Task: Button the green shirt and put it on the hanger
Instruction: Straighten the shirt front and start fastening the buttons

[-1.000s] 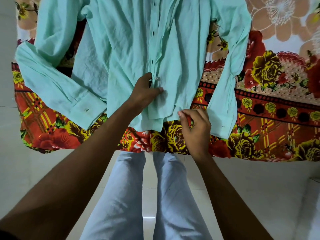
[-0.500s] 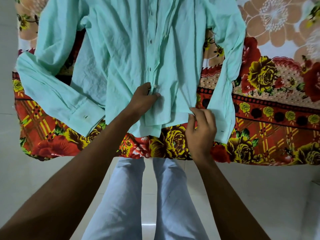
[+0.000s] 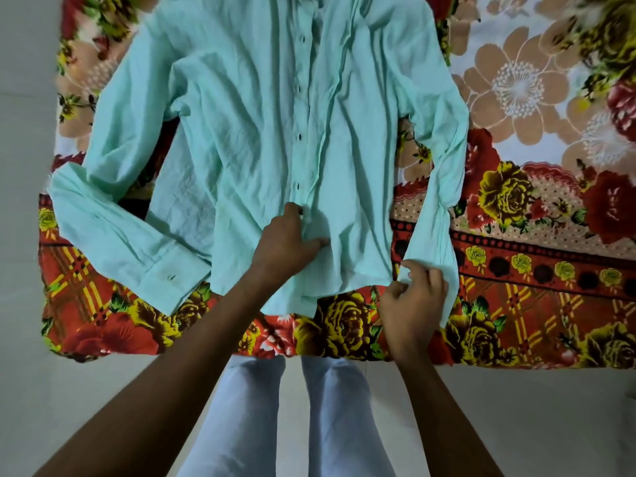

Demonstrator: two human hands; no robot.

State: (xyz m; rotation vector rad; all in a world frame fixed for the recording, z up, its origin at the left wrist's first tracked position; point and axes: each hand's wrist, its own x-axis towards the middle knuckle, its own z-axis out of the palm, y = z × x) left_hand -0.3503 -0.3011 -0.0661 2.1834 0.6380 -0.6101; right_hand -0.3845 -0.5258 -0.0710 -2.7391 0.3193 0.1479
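The green shirt [image 3: 254, 125] lies flat, front up, on a bed w/ a floral bedsheet [image 3: 537, 208] in red, yellow and beige. Both sleeves are spread out to the sides, the collar end is away from the person, the hem is near the bed edge. A row of dark buttons [image 3: 300, 136] runs down the placket.

The left hand [image 3: 284, 241] is on the lower part of the placket; thumb and fingers are pinched together on the cloth there, near a small white button [image 3: 307, 219]. The right hand [image 3: 414, 297] is at the hem corner, just beside the cuff of the sleeve on that side. Its fingers are curled and seem to nip the shirt edge, but I cannot tell for sure if the cloth is really btw. them.

The person stands at the bed edge; pale trousers [image 3: 241, 414] show below, over a light floor.
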